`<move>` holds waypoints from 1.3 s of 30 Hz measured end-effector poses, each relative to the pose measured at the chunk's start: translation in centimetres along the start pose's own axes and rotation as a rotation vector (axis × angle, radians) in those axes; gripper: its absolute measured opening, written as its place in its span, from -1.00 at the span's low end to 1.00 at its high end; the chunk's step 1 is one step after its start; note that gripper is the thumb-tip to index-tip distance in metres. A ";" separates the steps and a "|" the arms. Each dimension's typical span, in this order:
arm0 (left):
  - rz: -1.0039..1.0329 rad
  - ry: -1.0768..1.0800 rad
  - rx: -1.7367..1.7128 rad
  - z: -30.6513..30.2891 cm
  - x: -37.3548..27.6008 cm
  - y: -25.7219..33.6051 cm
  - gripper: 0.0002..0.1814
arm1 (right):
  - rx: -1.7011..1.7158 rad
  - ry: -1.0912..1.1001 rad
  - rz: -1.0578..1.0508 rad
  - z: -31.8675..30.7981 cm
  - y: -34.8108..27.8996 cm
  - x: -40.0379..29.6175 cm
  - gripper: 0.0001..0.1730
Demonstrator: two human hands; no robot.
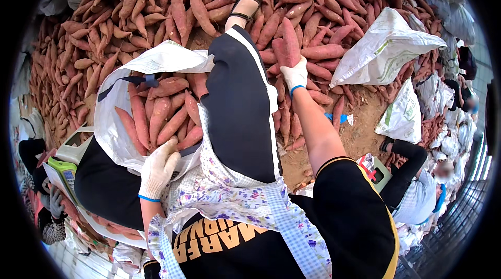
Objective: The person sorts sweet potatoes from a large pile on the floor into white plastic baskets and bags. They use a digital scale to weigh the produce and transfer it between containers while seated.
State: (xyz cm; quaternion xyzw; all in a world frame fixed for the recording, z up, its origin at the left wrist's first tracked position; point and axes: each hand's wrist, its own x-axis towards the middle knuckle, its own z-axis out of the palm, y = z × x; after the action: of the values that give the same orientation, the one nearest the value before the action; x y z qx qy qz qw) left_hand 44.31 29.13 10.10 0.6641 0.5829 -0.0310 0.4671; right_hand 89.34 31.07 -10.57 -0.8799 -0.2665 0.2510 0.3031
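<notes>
My right hand [294, 72], in a white knit glove with a blue cuff, grips two red-skinned sweet potatoes [290, 42] above the pile to the right of my raised leg. Between my legs a white woven sack [113, 122] gapes wide, with several sweet potatoes [159, 116] inside it. At the sack's near rim lies my left hand [158, 169], gloved the same way. Its fingertips reach the lowest sweet potatoes; whether it pinches the rim is unclear. A dark strap [129, 80] crosses the sack's far side. My leg hides part of the sack's right side.
A large heap of sweet potatoes [129, 12] spreads ahead over bare soil [297, 161]. White sacks [385, 50] lie at right. At left stands a green weighing scale [68, 173], near a person's gloved hand [56, 200]. Another person [415, 196] sits at right.
</notes>
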 end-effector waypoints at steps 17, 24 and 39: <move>0.323 0.237 -0.721 -4.7 -0.1 2.7 -0.59 | 1.113 -0.543 0.229 -13.8 -6.1 -4.4 -0.67; 0.486 0.126 -0.945 -8.6 2.6 10.4 -0.18 | 1.141 -1.084 -0.145 -11.5 -23.3 -11.3 -0.56; -0.434 1.315 -0.351 -27.3 -18.6 -29.9 -0.34 | 0.677 -1.514 -0.228 7.4 -36.4 -32.9 -0.31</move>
State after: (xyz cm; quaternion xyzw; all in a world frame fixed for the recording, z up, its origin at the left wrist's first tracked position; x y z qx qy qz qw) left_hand 0.64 29.69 18.86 0.3292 0.8593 0.3778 0.1024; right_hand 49.27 38.14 17.85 -0.3027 -0.3955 0.8085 0.3135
